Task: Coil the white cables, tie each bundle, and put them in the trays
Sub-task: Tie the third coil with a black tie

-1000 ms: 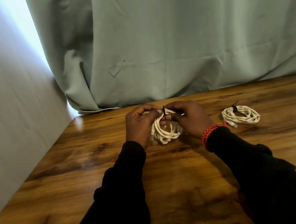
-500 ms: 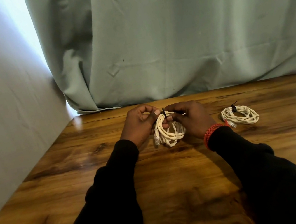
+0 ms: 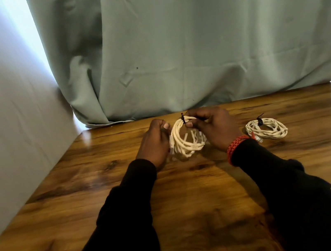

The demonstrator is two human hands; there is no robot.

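A coiled white cable [image 3: 185, 144] stands upright on the wooden table [image 3: 191, 186], just in front of the curtain. A black tie [image 3: 182, 119] wraps its top. My right hand [image 3: 215, 128] pinches the top of the coil right beside the tie. My left hand [image 3: 155, 142] is curled shut against the coil's left side, by the cable's clear plug [image 3: 171, 146]. A second white coil [image 3: 267, 128], bound with its own black tie [image 3: 259, 121], lies flat to the right of my right wrist. No tray is in view.
A pale green curtain [image 3: 191, 45] hangs along the table's far edge. A grey wall [image 3: 9, 128] runs along the left side. My right wrist wears a red braided bracelet [image 3: 236, 146].
My left hand has slid left, off the black tie, to the coil's left side. My right hand has turned the coil more upright and still pinches its top.
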